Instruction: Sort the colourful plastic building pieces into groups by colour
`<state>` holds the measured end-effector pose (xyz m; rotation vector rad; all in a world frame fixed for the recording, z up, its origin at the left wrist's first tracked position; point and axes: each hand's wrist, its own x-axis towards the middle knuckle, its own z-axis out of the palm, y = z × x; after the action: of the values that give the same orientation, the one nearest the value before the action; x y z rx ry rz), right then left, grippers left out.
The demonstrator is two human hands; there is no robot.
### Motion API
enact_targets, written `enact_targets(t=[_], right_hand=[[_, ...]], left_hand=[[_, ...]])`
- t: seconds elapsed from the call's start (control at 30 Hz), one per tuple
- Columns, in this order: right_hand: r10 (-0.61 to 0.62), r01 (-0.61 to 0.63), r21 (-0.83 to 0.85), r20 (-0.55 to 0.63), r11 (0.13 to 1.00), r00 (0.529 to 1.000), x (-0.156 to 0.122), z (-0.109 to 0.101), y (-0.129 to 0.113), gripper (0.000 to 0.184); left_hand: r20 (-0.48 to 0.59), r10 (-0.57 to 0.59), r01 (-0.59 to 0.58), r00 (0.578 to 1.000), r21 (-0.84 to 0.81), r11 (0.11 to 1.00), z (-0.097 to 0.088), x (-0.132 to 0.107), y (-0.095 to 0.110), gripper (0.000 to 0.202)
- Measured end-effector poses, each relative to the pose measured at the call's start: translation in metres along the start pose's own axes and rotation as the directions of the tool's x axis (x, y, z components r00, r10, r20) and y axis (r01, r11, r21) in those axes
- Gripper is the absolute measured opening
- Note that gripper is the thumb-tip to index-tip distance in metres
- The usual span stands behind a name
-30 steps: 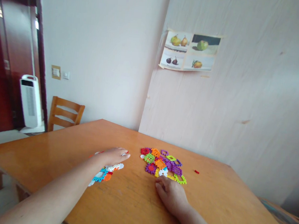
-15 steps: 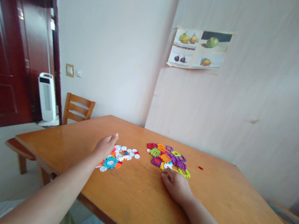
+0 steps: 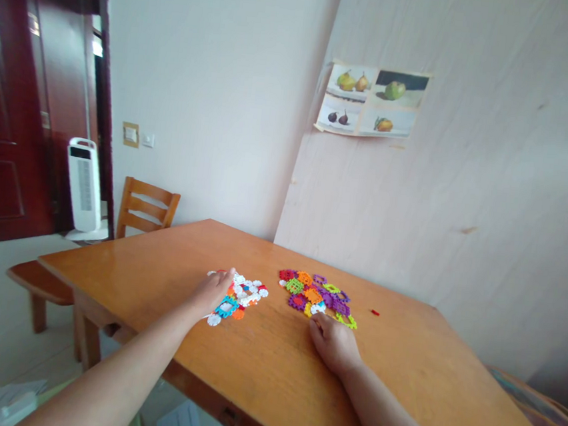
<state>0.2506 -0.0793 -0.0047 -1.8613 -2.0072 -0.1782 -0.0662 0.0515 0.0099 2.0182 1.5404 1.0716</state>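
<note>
My left hand [image 3: 210,294] lies at the left side of a loose pile of white, blue, orange and red plastic pieces [image 3: 251,294]. Its fingers are stretched out, on edge with the thumb up, and it covers part of that pile. A blue notched frame [image 3: 226,306] and a white disc [image 3: 214,319] show beside it. My right hand [image 3: 334,342] rests on the table with fingers curled in, and nothing shows in them. It touches or nearly touches the near edge of a second pile of purple, orange, green and red notched plastic pieces [image 3: 313,295].
Both piles lie on a wooden table [image 3: 259,365]. A small red piece [image 3: 375,312] sits apart at the right. Beyond the table's left end stand a wooden chair [image 3: 148,206] and a white tower appliance [image 3: 84,184]. A wall with a fruit poster [image 3: 373,102] borders the far side.
My left hand has moved to the right, and the mostly white pile has shifted right with it, bunching closer. My right hand has stayed nearly still. The view has tilted slightly.
</note>
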Motion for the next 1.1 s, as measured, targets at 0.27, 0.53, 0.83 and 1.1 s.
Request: enact_targets(t=[0.27,0.53,0.83,1.1], right_hand=[[0.001,-0.009,-0.098,-0.087,0.995,0.996,-0.003,-0.004,-0.004,0.029],[0.176,-0.145,-0.230,0.120,0.962,0.977,-0.019,-0.024,-0.017,0.029],[0.432,-0.414,-0.179,0.073,0.893,0.899,-0.092,-0.044,-0.002,0.026],[0.445,-0.426,-0.226,0.037,0.876,0.895,-0.088,-0.044,-0.013,0.032]], left_hand=[[-0.110,-0.015,0.005,0.994,-0.090,0.996,0.004,-0.003,-0.003,0.052],[-0.103,0.003,0.001,0.995,0.045,0.999,0.007,-0.005,-0.008,0.049],[0.011,0.208,-0.207,0.978,0.170,0.963,0.013,-0.014,0.010,0.035],[0.139,0.356,-0.380,0.924,0.429,0.820,0.029,-0.030,0.039,0.025]])
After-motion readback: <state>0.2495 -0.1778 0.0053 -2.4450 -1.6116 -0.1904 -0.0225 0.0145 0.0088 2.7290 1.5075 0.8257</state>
